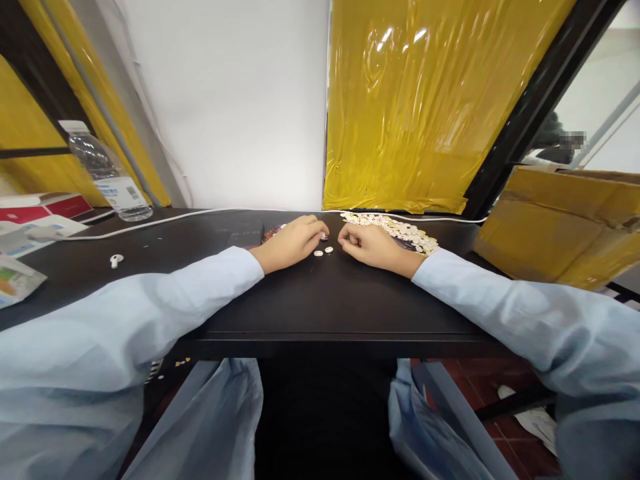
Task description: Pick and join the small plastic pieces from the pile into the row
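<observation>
My left hand (296,241) reaches over the dark table with its fingers bent together around a small white-and-purple piece (325,237). Just below its fingertips lie two small pale oval pieces (319,253), flat on the tabletop. Facing it, my right hand (371,248) has thumb and forefinger curled into a pinch; whatever is between them is too small to tell. Behind and beside the right hand spreads a heap of small pale pieces (407,233). A cluster of reddish-purple pieces (273,231) is partly hidden behind my left hand.
A dark device with faint digits (245,235) sits left of my left hand. Farther left are a white earbud (116,261), a water bottle (113,177) and boxes. A white cable (200,212) runs along the back edge. A cardboard box (560,227) stands at right.
</observation>
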The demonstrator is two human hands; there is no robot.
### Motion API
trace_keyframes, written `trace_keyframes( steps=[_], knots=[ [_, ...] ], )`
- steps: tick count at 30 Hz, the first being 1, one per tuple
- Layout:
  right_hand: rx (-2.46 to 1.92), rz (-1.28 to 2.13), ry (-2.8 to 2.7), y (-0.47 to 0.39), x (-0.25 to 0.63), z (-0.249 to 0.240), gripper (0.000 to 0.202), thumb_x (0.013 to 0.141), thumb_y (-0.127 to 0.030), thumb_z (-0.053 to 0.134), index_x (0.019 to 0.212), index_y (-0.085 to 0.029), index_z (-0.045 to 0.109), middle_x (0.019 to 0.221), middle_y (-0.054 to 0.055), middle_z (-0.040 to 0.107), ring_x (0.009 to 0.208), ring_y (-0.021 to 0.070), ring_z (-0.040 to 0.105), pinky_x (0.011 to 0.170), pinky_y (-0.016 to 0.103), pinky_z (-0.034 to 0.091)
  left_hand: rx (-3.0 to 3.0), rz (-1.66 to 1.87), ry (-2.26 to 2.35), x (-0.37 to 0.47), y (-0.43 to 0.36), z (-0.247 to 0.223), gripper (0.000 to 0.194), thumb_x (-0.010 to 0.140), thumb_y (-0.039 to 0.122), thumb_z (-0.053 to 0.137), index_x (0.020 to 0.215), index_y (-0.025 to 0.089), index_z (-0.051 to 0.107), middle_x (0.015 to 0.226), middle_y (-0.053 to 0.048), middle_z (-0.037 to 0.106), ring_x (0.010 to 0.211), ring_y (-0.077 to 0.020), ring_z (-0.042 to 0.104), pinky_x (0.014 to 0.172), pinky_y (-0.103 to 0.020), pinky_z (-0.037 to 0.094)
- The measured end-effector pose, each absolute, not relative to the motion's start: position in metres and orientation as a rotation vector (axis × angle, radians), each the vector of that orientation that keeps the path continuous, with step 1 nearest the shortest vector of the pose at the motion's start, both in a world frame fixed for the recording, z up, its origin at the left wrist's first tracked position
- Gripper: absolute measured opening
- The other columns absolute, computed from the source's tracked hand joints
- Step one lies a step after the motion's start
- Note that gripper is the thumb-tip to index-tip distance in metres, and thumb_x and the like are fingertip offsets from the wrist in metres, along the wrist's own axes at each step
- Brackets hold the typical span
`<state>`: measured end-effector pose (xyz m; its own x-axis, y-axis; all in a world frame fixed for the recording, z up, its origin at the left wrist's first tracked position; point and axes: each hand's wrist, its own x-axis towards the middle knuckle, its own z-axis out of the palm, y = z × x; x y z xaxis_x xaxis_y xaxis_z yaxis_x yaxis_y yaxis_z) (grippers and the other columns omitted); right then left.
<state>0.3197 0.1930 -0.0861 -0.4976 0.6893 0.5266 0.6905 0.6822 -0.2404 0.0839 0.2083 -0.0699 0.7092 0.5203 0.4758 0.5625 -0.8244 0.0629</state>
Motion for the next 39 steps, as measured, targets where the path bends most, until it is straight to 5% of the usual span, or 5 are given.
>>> trace_keyframes(
  steps=[9, 24, 31, 39],
  knots=[
    [-0.859, 0.186, -2.239, 0.192, 0.317, -0.089, 0.022, 0.094, -0.039, 0.058, 0.093, -0.018, 0.065, 0.062, -0.004, 0.055, 0.054, 0.0108, 0.047, 0.058, 0.024, 0.034, -3.015, -0.937, -0.733, 0.09, 0.191, -0.063, 0.025, 0.099, 0.024, 0.053, 0.122, 0.017, 0.057, 0.099, -0.006, 0.069, 0.09, -0.0181, 0.067, 0.081, -0.028, 0.05],
    [-0.837, 0.165, -2.232, 0.195, 0.315, -0.094, 0.007, 0.084, -0.021, 0.054, 0.085, -0.018, 0.06, 0.06, -0.006, 0.05, 0.054, 0.0097, 0.046, 0.058, 0.023, 0.033, -3.065, -0.902, -0.726, 0.088, 0.195, -0.067, 0.031, 0.094, 0.016, 0.052, 0.125, 0.019, 0.052, 0.095, -0.003, 0.068, 0.087, -0.0166, 0.066, 0.079, -0.028, 0.049],
    [-1.082, 0.162, -2.229, 0.192, 0.317, -0.087, 0.003, 0.076, -0.02, 0.057, 0.075, -0.02, 0.06, 0.059, -0.005, 0.054, 0.055, 0.0108, 0.048, 0.058, 0.024, 0.032, -2.95, -0.847, -0.886, 0.083, 0.202, -0.068, 0.016, 0.083, 0.014, 0.055, 0.094, 0.018, 0.065, 0.086, -0.002, 0.069, 0.079, -0.0172, 0.065, 0.077, -0.03, 0.048],
    [-1.296, 0.046, -2.179, 0.193, 0.318, -0.084, 0.004, 0.077, -0.024, 0.061, 0.079, -0.021, 0.063, 0.064, -0.003, 0.059, 0.059, 0.0123, 0.05, 0.059, 0.026, 0.031, -2.827, -0.749, -1.085, 0.074, 0.209, -0.056, 0.033, 0.078, 0.005, 0.044, 0.096, 0.017, 0.069, 0.097, -0.006, 0.073, 0.09, -0.021, 0.067, 0.083, -0.033, 0.05]
  ],
)
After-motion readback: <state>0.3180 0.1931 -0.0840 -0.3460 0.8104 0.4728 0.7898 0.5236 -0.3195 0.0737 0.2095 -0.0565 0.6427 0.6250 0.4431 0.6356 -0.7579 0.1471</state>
